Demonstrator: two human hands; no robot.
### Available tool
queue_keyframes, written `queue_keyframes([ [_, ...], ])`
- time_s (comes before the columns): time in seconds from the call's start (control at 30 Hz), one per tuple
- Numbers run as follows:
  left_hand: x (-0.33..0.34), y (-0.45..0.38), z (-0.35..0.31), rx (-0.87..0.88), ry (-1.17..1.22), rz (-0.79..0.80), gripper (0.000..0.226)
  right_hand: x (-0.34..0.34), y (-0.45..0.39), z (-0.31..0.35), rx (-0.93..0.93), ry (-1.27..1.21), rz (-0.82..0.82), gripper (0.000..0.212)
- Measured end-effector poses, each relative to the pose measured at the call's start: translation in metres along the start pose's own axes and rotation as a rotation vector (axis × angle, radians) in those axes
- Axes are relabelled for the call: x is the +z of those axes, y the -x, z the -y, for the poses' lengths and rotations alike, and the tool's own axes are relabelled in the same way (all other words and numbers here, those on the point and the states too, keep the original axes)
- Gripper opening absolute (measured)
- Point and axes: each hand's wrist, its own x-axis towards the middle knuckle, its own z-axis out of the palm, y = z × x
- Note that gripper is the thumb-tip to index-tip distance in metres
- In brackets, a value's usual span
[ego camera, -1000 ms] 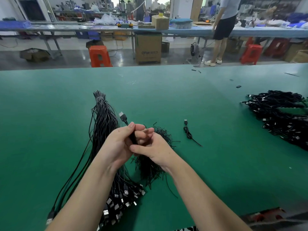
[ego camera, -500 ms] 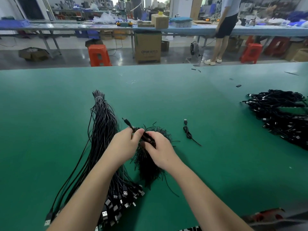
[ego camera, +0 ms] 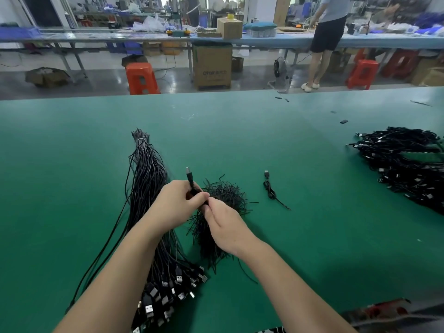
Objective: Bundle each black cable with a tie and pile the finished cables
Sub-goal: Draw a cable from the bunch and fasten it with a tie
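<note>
Loose cables (ego camera: 149,236): nearest, at the left; a long sheaf lying on the green table (ego camera: 72,164), plugs fanned toward the near edge, far ends bound together with a thin band.
Left hand (ego camera: 176,204): fingers curled round a folded cable (ego camera: 192,186), gripping it just above the ties; one plug sticking up past the thumb.
Right hand (ego camera: 224,224): touching the left at the fingertips, pinching at the same cable; impossible to tell whether a tie sits between thumb and finger, hidden by the knuckles.
Ties (ego camera: 221,212): a dark heap of short strands directly under and behind both hands, right of the loose cables.
Step in hand: probably wrapping or twisting a tie round the coiled cable; bundle not yet released.
Next move: likely finishing the twist so the coil holds, then carrying it well to the right to the pile; needs a firm pinch on the tie ends while the left keeps the loops from springing apart.
Single cable (ego camera: 270,188): lying alone on the table just right of the ties, loosely coiled, tail trailing out.
Finished pile (ego camera: 403,169): far right, well apart from the hands, a broad mound of bundled cables.
Beyond the table: orange stools (ego camera: 140,78), a cardboard box (ego camera: 212,66), a person standing (ego camera: 326,34) at a long bench.
</note>
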Motion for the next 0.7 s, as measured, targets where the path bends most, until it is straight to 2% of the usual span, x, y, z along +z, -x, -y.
queue_keyframes([
  [0.07, 0.006, 0.0, 0.001, -0.012, 0.141, 0.008, 0.021, 0.0, -0.001, -0.002, 0.019, 0.007, -0.044, 0.029],
  [0.13, 0.01, 0.0, 0.004, -0.073, 0.388, 0.052, 0.016, -0.001, -0.004, -0.006, 0.054, -0.017, -0.099, 0.03],
  [0.2, 0.017, 0.002, 0.005, -0.116, 0.472, 0.103, 0.015, -0.003, -0.007, -0.015, 0.113, -0.058, -0.149, 0.029],
  [0.23, 0.022, 0.002, 0.007, -0.094, 0.381, 0.1, 0.01, -0.005, -0.009, -0.023, 0.154, -0.073, -0.18, 0.03],
  [0.3, 0.036, 0.007, 0.006, 0.019, 0.031, 0.081, 0.004, -0.012, -0.011, -0.04, 0.243, -0.087, -0.255, 0.031],
  [0.37, 0.056, 0.014, -0.001, 0.175, -0.27, 0.112, 0.008, -0.021, -0.011, -0.059, 0.327, -0.102, -0.317, 0.031],
  [0.43, 0.082, 0.021, -0.008, 0.354, -0.461, 0.195, 0.019, -0.027, -0.01, -0.076, 0.398, -0.12, -0.344, 0.029],
  [0.53, 0.113, 0.028, -0.018, 0.555, -0.671, 0.306, 0.027, -0.031, -0.005, -0.093, 0.456, -0.134, -0.37, 0.031],
  [0.7, 0.133, 0.033, -0.031, 0.656, -0.866, 0.402, 0.018, -0.033, 0.002, -0.103, 0.477, -0.158, -0.376, 0.032],
])
